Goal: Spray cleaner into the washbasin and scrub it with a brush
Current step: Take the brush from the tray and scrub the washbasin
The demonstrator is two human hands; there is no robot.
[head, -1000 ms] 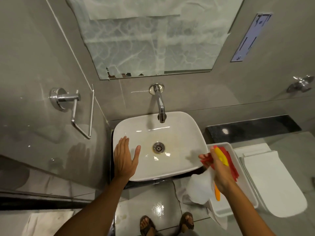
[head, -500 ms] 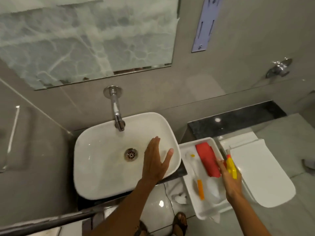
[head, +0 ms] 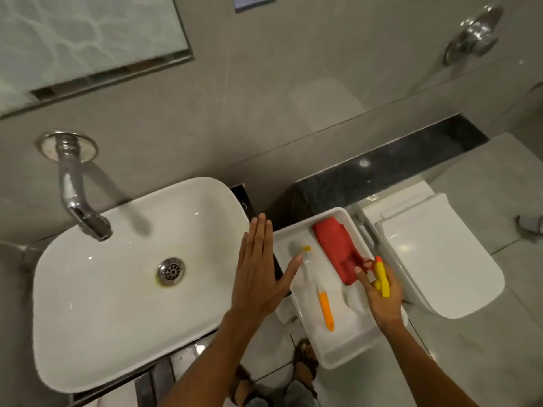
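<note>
The white washbasin (head: pixel 117 304) fills the lower left, with a steel drain and yellowish stains around it. My left hand (head: pixel 258 277) hovers flat over the basin's right rim, fingers apart and holding nothing. My right hand (head: pixel 382 304) grips the spray bottle (head: pixel 381 279) by its yellow trigger head, low over the white tray (head: pixel 338 359). The bottle's clear body reaches down into the tray. A brush with an orange handle (head: pixel 326 311) lies in the tray between my hands. A folded red cloth (head: pixel 338 251) lies beside it.
A chrome tap (head: pixel 73 195) juts from the wall over the basin. A white toilet with its lid closed (head: pixel 435 259) stands right of the tray, below a black ledge (head: pixel 382 174). My sandalled feet (head: pixel 305 359) show on the tiled floor.
My left hand moved from the basin's left rim across to its right rim. My right hand carried the spray bottle down over the tray. The view swung to the right.
</note>
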